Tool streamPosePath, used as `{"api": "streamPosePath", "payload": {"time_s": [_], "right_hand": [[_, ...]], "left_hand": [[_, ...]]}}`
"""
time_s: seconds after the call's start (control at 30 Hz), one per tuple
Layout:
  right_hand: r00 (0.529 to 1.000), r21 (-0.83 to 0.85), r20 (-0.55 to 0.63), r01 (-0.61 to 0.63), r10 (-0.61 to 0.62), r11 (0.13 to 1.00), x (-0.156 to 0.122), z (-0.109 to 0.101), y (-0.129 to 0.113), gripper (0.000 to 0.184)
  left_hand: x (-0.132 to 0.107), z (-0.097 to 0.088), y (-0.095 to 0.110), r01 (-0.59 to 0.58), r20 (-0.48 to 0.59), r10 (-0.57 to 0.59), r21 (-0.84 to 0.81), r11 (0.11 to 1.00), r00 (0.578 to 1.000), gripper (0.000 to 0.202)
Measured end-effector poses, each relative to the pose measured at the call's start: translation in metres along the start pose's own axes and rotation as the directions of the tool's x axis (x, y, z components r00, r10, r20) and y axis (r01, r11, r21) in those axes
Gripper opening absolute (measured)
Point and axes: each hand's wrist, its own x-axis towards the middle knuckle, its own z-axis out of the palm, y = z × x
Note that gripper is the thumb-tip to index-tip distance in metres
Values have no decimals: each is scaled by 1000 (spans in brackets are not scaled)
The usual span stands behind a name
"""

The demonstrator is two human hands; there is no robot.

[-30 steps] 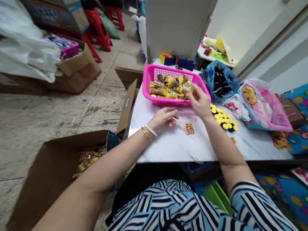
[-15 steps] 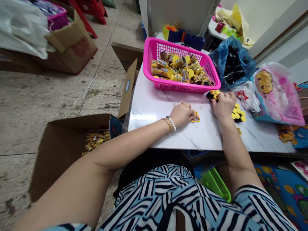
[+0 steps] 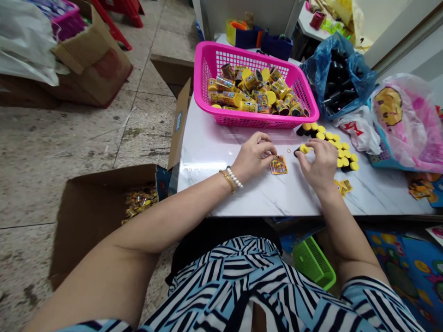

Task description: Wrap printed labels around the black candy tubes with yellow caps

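Observation:
My left hand (image 3: 254, 156) is at the middle of the table, thumb and fingers closed at the edge of small printed yellow-orange labels (image 3: 279, 166). Between the thumb and fingers of my right hand (image 3: 320, 167) is a small black tub with a yellow cap (image 3: 303, 149), held a little to the right of the labels. Behind and beside that hand stand several more yellow-capped black tubs (image 3: 345, 154) in a cluster. A thin rubber band (image 3: 288, 151) lies between my hands.
A pink basket (image 3: 256, 121) of labelled tubs stands at the back of the white table (image 3: 204, 184). To its right are a blue bag (image 3: 320, 76) of black pieces and a plastic-covered basket (image 3: 391, 157). Loose yellow labels (image 3: 344, 186) lie near my right wrist. A cardboard box (image 3: 86, 207) is at left.
My right hand has drawn back from the cluster toward me with a capped tub. My left hand has shifted slightly left, uncovering more of the labels.

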Motion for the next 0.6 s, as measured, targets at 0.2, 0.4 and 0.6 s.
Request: {"api": "streamPosePath", "payload": {"time_s": [0.2, 0.4, 0.6], "right_hand": [[993, 468, 107, -96, 52, 879, -2, -11, -51, 31], [939, 740, 309, -336, 149, 583, 21, 11, -67, 32], [923, 767, 267, -377, 276, 520, 22, 27, -75, 45]], "left_hand": [[-1, -3, 12, 6, -23, -7, -30, 1000, 1000, 5], [0, -17, 18, 147, -160, -188, -240, 960, 969, 25], [-2, -33, 30, 263, -239, -344, -312, 913, 908, 23]]}}
